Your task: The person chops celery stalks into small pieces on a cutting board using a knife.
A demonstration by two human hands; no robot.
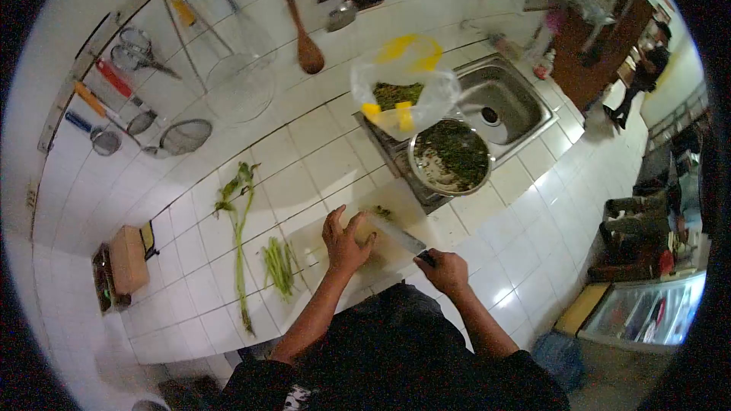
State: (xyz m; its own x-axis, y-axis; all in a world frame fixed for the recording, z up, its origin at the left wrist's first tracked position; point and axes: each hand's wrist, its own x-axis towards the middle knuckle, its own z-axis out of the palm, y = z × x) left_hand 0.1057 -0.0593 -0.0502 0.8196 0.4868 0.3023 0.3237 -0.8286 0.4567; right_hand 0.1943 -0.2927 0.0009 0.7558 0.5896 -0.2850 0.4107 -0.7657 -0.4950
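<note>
My right hand (pixel 445 272) is wrapped round the dark handle of a kitchen knife (pixel 397 234). Its broad blade points up and left across a pale cutting board (pixel 405 270). On the board, my left hand (pixel 348 243) is beside the blade tip with thumb and fingers apart; I make out nothing held in it. A few chopped green bits (pixel 382 212) lie just beyond the blade. To the left on the tiles are a bunch of cut green stems (pixel 279 268) and a long leafy stalk (pixel 241 240).
Beyond the board, a metal bowl (pixel 487 175) holds chopped greens, beside a plastic bag (pixel 438 84) with more greens and a steel sink (pixel 521 106). Strainers (pixel 186 137) and a wooden spoon (pixel 310 55) hang on the wall. Another person (pixel 651 65) is far right.
</note>
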